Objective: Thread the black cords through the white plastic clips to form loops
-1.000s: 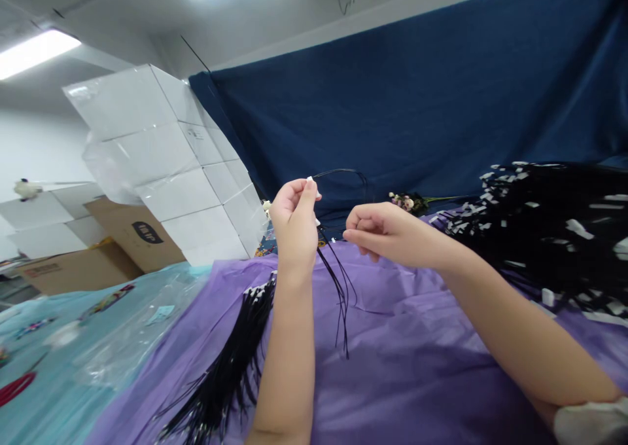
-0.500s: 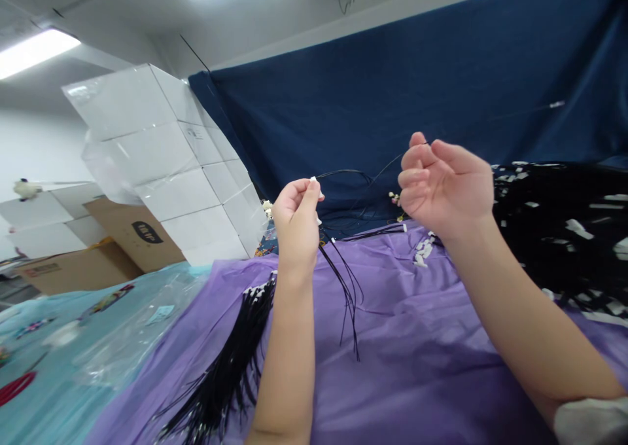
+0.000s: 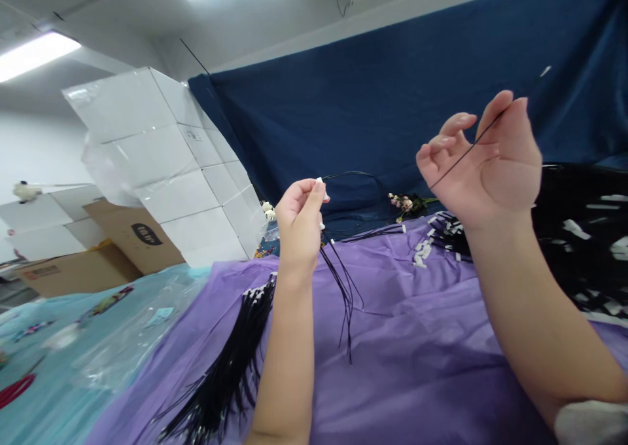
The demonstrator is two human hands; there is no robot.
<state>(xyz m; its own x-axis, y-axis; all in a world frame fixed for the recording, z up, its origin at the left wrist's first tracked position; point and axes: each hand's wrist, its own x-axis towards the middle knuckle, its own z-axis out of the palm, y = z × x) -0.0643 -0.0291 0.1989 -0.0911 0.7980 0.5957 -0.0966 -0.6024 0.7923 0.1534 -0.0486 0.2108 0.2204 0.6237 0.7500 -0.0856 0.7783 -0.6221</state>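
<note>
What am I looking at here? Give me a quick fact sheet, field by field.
Left hand: pinching white-tipped hanging wires
Right hand: raised, pinching a single wire
Surface: purple cloth
Nearby: wire bundle left of the forearm; tagged wire pile at right
Background: white boxes, blue curtain

1. The right hand [image 3: 485,163] rose from the middle of the frame, beside the left hand [image 3: 299,226], to the upper right.
2. Its fist loosened, and the palm turned to face the camera.
3. The thin black wire [image 3: 461,157] it pinched was drawn taut across the palm.
4. The wire's white tip [image 3: 545,71] climbed higher.
</note>
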